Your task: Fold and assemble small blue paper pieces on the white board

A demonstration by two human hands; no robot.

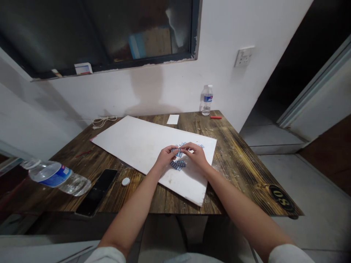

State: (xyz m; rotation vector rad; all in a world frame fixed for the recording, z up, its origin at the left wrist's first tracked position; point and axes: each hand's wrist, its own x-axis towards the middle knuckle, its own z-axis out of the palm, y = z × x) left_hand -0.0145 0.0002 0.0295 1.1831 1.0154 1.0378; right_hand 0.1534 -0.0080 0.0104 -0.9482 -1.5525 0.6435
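My left hand (166, 156) and my right hand (194, 153) meet above a white board (131, 142), fingertips pinched close together. Between them is a small blue-edged piece, partly covered by the fingers and too small to name surely. Just below the hands lies a cluster of small dark-and-blue rectangular pieces (177, 165) on the board. More blue-edged pieces (201, 146) lie beyond and beside the right hand, partly hidden by it.
On the wooden table (233, 175) are a black phone (97, 191), a white cap (125, 181), a tilted water bottle (59, 177), a coiled white cable (104, 121) and a white card (173, 119). An upright bottle (207, 100) and a red pen-like stick (216, 117) stand near the wall.
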